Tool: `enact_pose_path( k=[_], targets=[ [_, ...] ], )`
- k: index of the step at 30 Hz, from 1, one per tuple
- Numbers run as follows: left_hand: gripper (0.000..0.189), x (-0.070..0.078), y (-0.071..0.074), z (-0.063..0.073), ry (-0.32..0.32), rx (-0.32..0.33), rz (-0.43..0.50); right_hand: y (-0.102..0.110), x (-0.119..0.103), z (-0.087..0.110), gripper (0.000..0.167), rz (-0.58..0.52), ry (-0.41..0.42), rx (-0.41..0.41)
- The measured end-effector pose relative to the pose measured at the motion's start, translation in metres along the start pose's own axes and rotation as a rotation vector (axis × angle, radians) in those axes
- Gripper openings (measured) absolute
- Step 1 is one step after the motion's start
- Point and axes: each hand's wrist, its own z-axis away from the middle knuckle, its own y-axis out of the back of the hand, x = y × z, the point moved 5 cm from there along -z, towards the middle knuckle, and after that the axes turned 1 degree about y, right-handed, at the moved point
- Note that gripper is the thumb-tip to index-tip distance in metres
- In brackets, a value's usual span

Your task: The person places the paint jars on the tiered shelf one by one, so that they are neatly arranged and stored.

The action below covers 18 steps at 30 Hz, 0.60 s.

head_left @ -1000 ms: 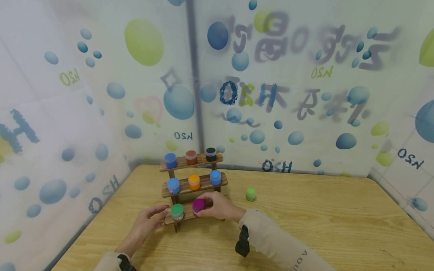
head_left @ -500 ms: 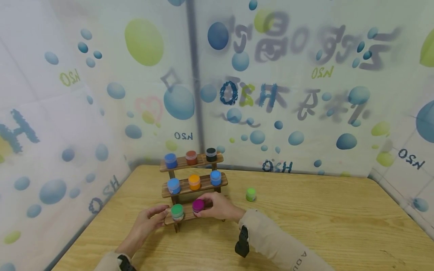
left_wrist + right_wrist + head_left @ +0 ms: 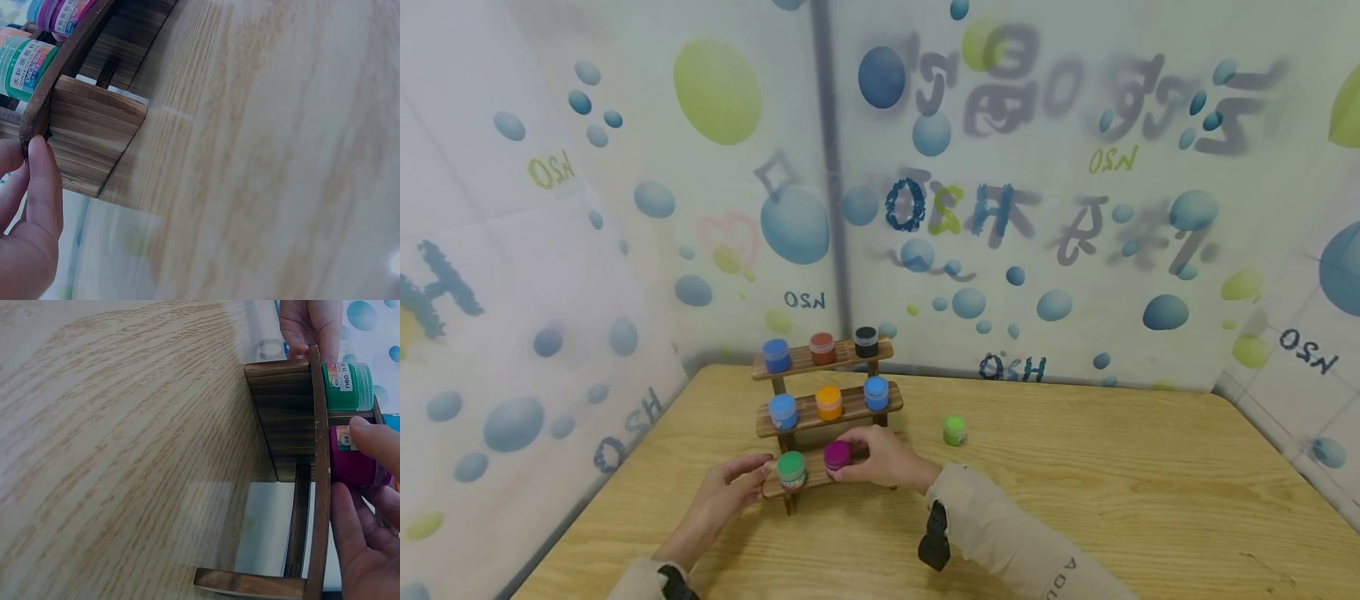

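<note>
A three-tier wooden rack (image 3: 815,481) stands on the table and bears several small paint jars. My left hand (image 3: 724,492) pinches the left end of the bottom shelf (image 3: 39,115) between thumb and fingers. My right hand (image 3: 883,456) holds a magenta paint jar (image 3: 837,456) on the bottom shelf, thumb on one side and fingers on the other, as the right wrist view shows. To its left on that shelf sits a green paint jar (image 3: 791,469). The shelf's right part is partly hidden behind my right hand.
On the middle shelf are two light blue jars and an orange jar (image 3: 829,402). The top shelf bears a blue jar (image 3: 777,356), a brown-red jar (image 3: 822,348) and a black jar (image 3: 867,342). A lime green jar (image 3: 954,430) stands on the table (image 3: 1075,467), right of the rack.
</note>
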Motion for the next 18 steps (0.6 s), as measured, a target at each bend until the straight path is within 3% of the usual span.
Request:
enact_pose_path(
  k=[14, 18],
  targets=[
    [0.037, -0.001, 0.0, 0.0, -0.013, -0.005, 0.004, 0.0, -0.002, 0.001, 0.032, 0.004, -0.033, 0.019],
    [0.038, -0.001, 0.0, 0.0, -0.019, -0.01, 0.01, 0.001, -0.013, 0.005, 0.031, 0.018, -0.033, 0.023]
  ],
)
